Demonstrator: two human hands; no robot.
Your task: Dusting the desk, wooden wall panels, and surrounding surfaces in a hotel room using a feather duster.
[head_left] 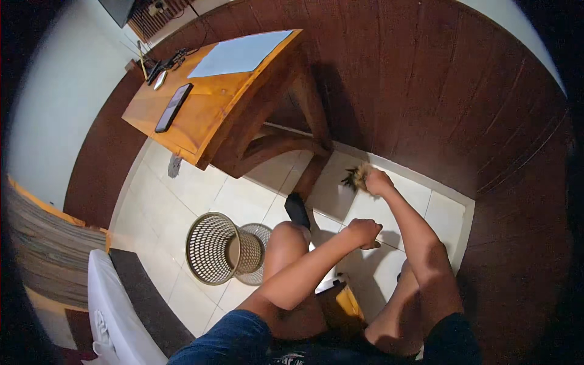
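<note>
My right hand is curled around a tan and black tuft that looks like a feather duster. The tuft is low, close to the tiled floor and the foot of the wood-panelled wall; any handle is hidden by my fist. My left hand is folded into a fist above the floor, in front of my knees, with nothing visible in it. Beside my left leg is an open mesh wastebasket. The wooden desk stands ahead, beyond both hands.
A smartphone, a pale blue sheet and some dark cables lie on the desk. A grey cloth-like thing shows below its edge. A white-covered bed is at left. Under me is part of a wooden seat.
</note>
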